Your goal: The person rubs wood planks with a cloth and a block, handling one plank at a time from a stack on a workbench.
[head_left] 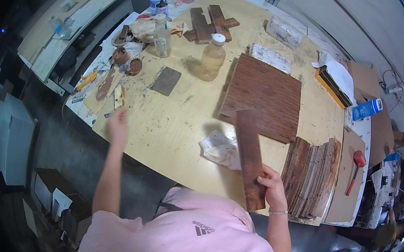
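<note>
My right hand (273, 187) grips the lower part of a narrow dark brown wooden board (249, 155), thumb across its face. The board stands tilted up over the near edge of the table. My left hand (118, 125) is at the table's left edge, beside a small yellowish, brown-stained piece (119, 96). Its fingers are blurred, and whether they touch that piece cannot be made out. Behind the held board lie a stained white cloth (218, 149) and a thick square brown wooden panel (265, 97).
A row of brown wooden strips (311, 178) lies at right, near a red mallet (358, 159). Further back stand a capped bottle of yellowish liquid (212, 58) and a glass bottle (161, 36). A dark square pad (167, 81), crossed boards (211, 24) and open brown-stained jars (131, 66) also lie there.
</note>
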{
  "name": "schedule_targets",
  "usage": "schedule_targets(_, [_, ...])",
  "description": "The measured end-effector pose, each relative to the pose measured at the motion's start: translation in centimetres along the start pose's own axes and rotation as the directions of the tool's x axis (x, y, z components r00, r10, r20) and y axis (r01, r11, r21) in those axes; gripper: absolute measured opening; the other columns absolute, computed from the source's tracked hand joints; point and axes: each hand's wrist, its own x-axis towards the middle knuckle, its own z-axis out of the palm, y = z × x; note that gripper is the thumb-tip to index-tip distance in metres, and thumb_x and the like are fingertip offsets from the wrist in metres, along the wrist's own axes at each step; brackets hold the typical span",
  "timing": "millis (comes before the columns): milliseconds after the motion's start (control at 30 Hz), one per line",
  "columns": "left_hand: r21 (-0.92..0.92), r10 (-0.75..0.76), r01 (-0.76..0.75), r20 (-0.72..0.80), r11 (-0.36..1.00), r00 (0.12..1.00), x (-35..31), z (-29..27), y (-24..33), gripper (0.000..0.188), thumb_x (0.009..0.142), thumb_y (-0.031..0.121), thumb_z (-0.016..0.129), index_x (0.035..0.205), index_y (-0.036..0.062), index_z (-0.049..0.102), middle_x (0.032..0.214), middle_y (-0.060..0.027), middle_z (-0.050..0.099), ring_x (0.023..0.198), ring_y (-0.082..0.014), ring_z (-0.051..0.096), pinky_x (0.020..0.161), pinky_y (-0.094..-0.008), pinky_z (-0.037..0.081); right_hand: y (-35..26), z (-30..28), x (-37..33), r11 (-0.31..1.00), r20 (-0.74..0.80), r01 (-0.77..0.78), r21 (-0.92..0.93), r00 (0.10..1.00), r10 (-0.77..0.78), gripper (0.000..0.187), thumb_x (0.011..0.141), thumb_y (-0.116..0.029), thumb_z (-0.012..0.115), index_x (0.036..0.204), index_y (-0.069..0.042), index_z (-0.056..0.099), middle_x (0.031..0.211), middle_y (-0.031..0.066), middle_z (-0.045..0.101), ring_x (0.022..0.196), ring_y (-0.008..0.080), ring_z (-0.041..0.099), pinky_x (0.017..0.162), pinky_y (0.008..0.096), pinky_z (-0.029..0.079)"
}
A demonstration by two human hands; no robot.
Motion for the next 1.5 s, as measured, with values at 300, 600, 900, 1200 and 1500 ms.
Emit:
schedule_targets(300, [0.305, 0.344, -0.386, 0.181, 0.871, 0.921, 0.8, -3.4, -6.2, 0.028, 0.083, 0.007, 0.067, 0.111, 0.0023, 0.066, 0.113, -0.0124, 0.063, 0.108, -0.0333, 0.056, 0.094, -0.0412, 0.045, 3.6, 6.0, 6.4, 0.897, 0.217, 0.047, -0.440, 0.975, 0.056, 0.039, 0.087, -0.005, 0.055, 0.123, 0.006, 0.060, 0.109, 0.0096, 0.068, 0.102, 0.0155, 0.059, 0.092, 0.0286, 0.046])
schedule_targets(600, [0.029, 0.553, -0.603, 0.366, 0.797, 0.748, -5.1, -3.3, -1.8, 0.023, 0.084, -0.003, 0.059, 0.106, 0.0022, 0.064, 0.099, -0.0116, 0.058, 0.098, -0.0317, 0.056, 0.086, -0.0411, 0.045, 11.0, 11.1, 10.2, 0.779, 0.040, 0.229, -0.584, 0.966, -0.254, 0.024, 0.087, -0.008, 0.058, 0.106, 0.005, 0.061, 0.095, 0.0287, 0.063, 0.093, 0.0417, 0.061, 0.083, 0.0443, 0.048])
schedule_targets(900, [0.064, 0.573, -0.668, 0.457, 0.742, 0.680, -9.8, -5.0, 0.7, 0.052, 0.072, -0.008, 0.056, 0.123, 0.0023, 0.064, 0.105, -0.0109, 0.057, 0.100, -0.0298, 0.054, 0.088, -0.0427, 0.043, 10.7, 12.1, 10.2, 0.297, 0.158, 0.316, -0.901, 0.877, -0.453, 0.030, 0.087, -0.012, 0.061, 0.116, -0.003, 0.057, 0.101, 0.0173, 0.054, 0.094, 0.0365, 0.056, 0.078, 0.0455, 0.050])
schedule_targets(1200, [-0.110, 0.591, -0.594, 0.349, 0.797, 0.727, -12.1, -5.1, 0.8, 0.023, 0.075, -0.005, 0.067, 0.097, 0.0021, 0.070, 0.085, -0.0107, 0.057, 0.080, -0.0292, 0.057, 0.067, -0.0383, 0.047, 11.0, 9.8, 10.6, 0.170, 0.331, 0.478, -0.862, 0.784, -0.526, 0.039, 0.084, -0.015, 0.065, 0.122, -0.006, 0.059, 0.099, 0.0126, 0.054, 0.093, 0.0310, 0.056, 0.075, 0.0420, 0.050])
schedule_targets(1500, [-0.061, 0.594, -0.591, 0.129, 0.804, 0.794, -4.8, 5.5, 7.7, 0.011, 0.084, 0.002, 0.063, 0.094, 0.0045, 0.067, 0.084, -0.0092, 0.056, 0.083, -0.0288, 0.058, 0.071, -0.0398, 0.048, 11.8, 9.2, 11.1, 0.272, 0.302, 0.500, -0.822, 0.789, -0.535, 0.033, 0.085, -0.011, 0.063, 0.117, -0.004, 0.065, 0.089, 0.0118, 0.055, 0.088, 0.0312, 0.054, 0.077, 0.0417, 0.046])
